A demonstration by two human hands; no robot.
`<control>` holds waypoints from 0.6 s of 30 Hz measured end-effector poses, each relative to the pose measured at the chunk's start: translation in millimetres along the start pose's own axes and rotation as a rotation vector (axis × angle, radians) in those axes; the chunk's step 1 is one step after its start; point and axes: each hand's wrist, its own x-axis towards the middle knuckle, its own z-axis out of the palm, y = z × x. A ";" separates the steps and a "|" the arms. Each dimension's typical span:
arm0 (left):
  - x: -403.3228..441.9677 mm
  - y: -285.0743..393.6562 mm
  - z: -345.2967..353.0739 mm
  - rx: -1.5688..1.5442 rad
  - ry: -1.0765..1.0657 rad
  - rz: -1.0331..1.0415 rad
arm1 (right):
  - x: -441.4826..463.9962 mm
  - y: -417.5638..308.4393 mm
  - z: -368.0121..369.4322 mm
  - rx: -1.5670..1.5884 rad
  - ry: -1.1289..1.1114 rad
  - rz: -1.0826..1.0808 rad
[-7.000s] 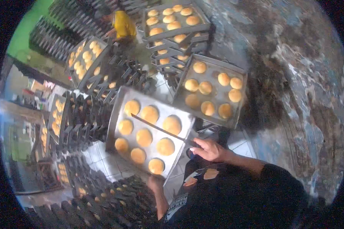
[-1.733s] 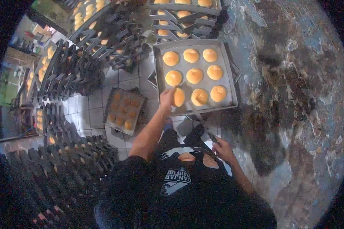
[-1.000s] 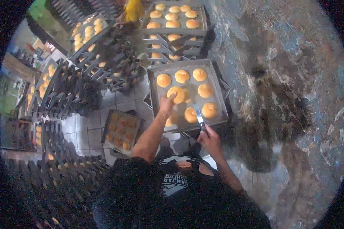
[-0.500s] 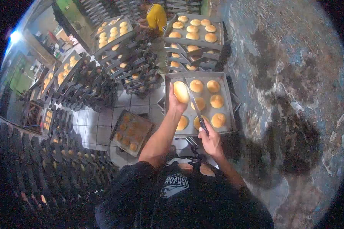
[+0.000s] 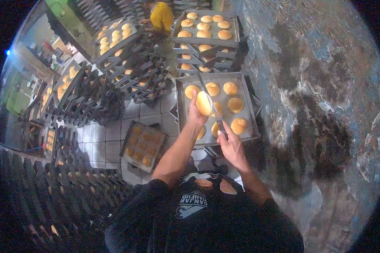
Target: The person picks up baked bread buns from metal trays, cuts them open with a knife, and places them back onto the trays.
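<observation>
My left hand (image 5: 194, 116) is closed around a round golden bun (image 5: 204, 103), held up over a metal tray with its pale side showing. In my right hand (image 5: 232, 148) is a long knife (image 5: 221, 125), gripped by its dark handle. Its blade runs along the right side of the bun; I cannot tell how deep it has gone in, if at all. Below both hands lies the metal tray (image 5: 250, 116), lined with pale paper. Several browned buns (image 5: 235, 105) sit on it in rows, some partly hidden by my hands.
Beyond this tray stands a stack of bun trays (image 5: 207, 41). More crisscrossed stacks (image 5: 139, 67) rise to the left. A tray of buns (image 5: 142, 145) lies on the tiled floor (image 5: 99, 143). A person in a yellow shirt (image 5: 161, 17) is at the back. A stained wall (image 5: 312, 97) borders the right.
The bun in my left hand has shifted right and toward me over the tray, uncovering another bun at the upper left. The knife has slid forward along the bun. The view has shifted slightly.
</observation>
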 end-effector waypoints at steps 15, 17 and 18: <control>-12.3 32.0 -5.8 0.350 -0.093 0.047 | -39.5 -22.0 -23.9 0.007 -0.086 -0.101; -21.3 31.6 -5.1 0.458 -0.129 0.036 | -41.9 -19.4 -22.3 0.036 -0.086 -0.064; -22.9 23.8 -7.9 0.466 -0.127 0.025 | -45.8 -16.9 -21.0 0.068 -0.071 -0.019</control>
